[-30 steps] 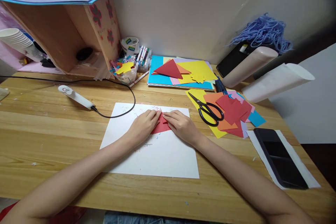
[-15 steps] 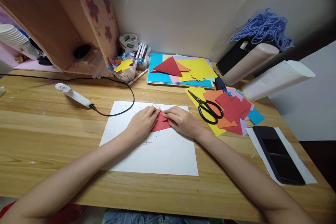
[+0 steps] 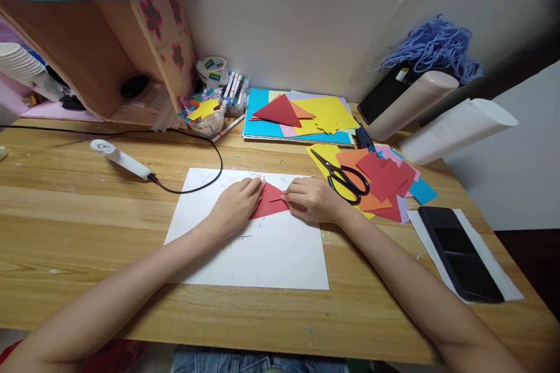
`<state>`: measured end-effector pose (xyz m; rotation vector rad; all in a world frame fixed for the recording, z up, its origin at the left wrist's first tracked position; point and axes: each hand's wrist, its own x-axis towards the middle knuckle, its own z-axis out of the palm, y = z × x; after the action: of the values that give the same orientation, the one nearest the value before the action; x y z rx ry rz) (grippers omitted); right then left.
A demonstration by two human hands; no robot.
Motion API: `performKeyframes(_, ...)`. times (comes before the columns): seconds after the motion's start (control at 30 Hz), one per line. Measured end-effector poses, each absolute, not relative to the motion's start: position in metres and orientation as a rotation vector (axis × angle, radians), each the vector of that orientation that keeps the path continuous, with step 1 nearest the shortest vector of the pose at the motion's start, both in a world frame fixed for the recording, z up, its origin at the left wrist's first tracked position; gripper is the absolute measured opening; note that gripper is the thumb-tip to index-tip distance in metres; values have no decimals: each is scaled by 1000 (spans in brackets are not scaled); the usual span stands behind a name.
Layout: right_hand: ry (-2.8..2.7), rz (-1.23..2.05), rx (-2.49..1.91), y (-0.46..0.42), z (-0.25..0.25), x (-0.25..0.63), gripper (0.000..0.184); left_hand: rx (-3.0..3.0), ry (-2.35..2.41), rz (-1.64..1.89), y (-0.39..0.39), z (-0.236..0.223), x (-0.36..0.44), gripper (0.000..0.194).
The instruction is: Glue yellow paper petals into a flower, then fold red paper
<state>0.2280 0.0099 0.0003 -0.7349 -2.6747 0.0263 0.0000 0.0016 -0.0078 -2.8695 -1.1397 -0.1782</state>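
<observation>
A small folded piece of red paper [image 3: 270, 203] lies on a white sheet [image 3: 258, 250] in the middle of the wooden table. My left hand [image 3: 235, 205] rests on the red paper's left side, fingers pressed flat on it. My right hand [image 3: 311, 200] pinches the paper's right corner with curled fingers. Part of the red paper is hidden under both hands.
Black scissors [image 3: 345, 178] lie on a pile of coloured paper scraps [image 3: 385, 186] to the right. A stack of coloured sheets [image 3: 301, 116], a cup of scraps [image 3: 205, 116], markers and tape stand behind. A white corded tool [image 3: 120, 158] lies left; a black phone [image 3: 461, 253] lies right.
My right hand slid a little to the right along the red paper, uncovering more of its folded centre. The left hand stayed in place.
</observation>
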Motion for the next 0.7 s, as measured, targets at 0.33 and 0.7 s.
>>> performKeyframes(0.33, -2484, -107, -774, 7, -8, 234, 31, -2913, -1162, -257, 1, -9, -3, 41)
performKeyframes(0.7, -2359, 555, -924, 6, -8, 210, 20, -2689, -1732, -673, 1, -5, -4, 26)
